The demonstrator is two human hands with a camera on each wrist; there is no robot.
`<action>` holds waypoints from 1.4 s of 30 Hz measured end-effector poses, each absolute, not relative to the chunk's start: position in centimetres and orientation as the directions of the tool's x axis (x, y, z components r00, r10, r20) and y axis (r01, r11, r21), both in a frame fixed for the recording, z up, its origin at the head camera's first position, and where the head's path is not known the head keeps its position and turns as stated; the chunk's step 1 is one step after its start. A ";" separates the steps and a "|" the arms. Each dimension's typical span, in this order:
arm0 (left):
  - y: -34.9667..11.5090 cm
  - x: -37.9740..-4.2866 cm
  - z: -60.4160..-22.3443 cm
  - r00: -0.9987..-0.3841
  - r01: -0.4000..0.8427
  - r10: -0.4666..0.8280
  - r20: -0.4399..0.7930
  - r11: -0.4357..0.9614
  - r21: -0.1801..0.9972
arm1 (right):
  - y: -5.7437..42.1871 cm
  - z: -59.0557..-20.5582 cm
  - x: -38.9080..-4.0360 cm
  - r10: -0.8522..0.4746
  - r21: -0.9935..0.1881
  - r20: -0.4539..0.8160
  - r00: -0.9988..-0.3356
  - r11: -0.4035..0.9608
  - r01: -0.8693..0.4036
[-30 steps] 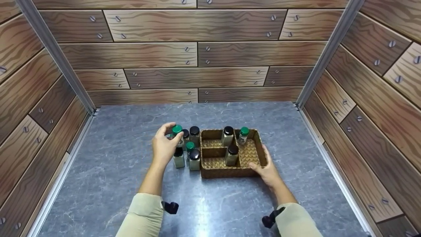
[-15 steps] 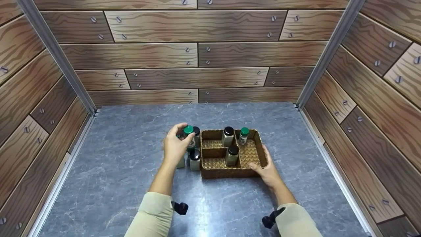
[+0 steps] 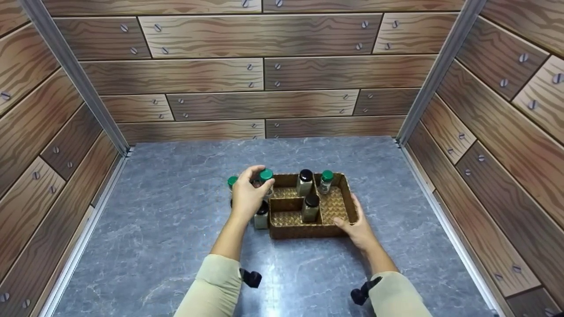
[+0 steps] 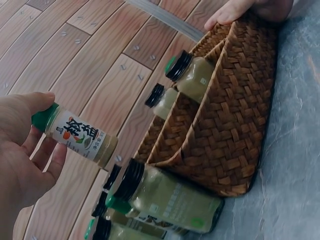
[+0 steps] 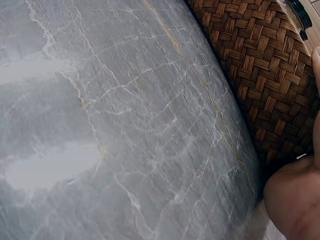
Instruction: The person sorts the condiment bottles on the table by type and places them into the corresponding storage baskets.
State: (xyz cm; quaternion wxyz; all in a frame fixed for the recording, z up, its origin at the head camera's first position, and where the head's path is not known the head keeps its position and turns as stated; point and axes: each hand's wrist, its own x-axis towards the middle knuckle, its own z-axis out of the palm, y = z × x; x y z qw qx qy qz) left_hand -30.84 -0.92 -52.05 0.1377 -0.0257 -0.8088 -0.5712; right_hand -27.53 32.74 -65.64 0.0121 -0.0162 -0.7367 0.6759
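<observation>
My left hand [image 3: 247, 196] pinches a spice jar [image 4: 77, 135] by its green cap, thumb against fingers. The jar has a white label and hangs above the left edge of a brown woven basket [image 3: 308, 231]. With the thumb over the rim and the fingers along the outer side, my right hand [image 3: 361, 226] grips the basket's right wall. Inside stand a black-capped jar [image 3: 304, 184] in the back left compartment, another black-capped jar [image 3: 310, 209] in the front left one, and a green-capped jar [image 3: 326, 182] in the long right compartment.
Left of the basket several more jars stand close together, among them a black-capped jar [image 4: 170, 195] and a green-capped one [image 3: 232, 181]; my left hand partly hides them in the head view. Wood-patterned walls [image 3: 264, 75] enclose the grey marbled tabletop [image 3: 167, 220].
My left hand has carried the green-capped spice jar rightward, from over the group of jars to the basket's left edge. The right hand and basket have stayed in place.
</observation>
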 end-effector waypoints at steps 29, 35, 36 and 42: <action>5.2 -32.0 -52.6 -0.955 0.275 -0.008 0.296 0.352 0.895 | 32.8 -65.8 -27.6 0.034 -0.998 0.018 -0.999 0.057 -0.016; 6.6 -32.2 -52.9 -0.949 0.288 -0.020 0.315 0.355 0.890 | 32.8 -65.8 -27.6 0.036 -0.997 0.009 -0.999 0.075 -0.006; 6.8 -32.3 -52.9 -0.949 0.289 -0.017 0.316 0.362 0.886 | 32.8 -65.8 -27.6 0.035 -0.997 0.010 -0.999 0.077 -0.007; 8.0 -32.2 -52.9 -0.951 0.292 0.024 0.308 0.386 0.875 | 32.7 -65.7 -27.7 0.030 -0.996 0.015 -0.999 0.087 -0.012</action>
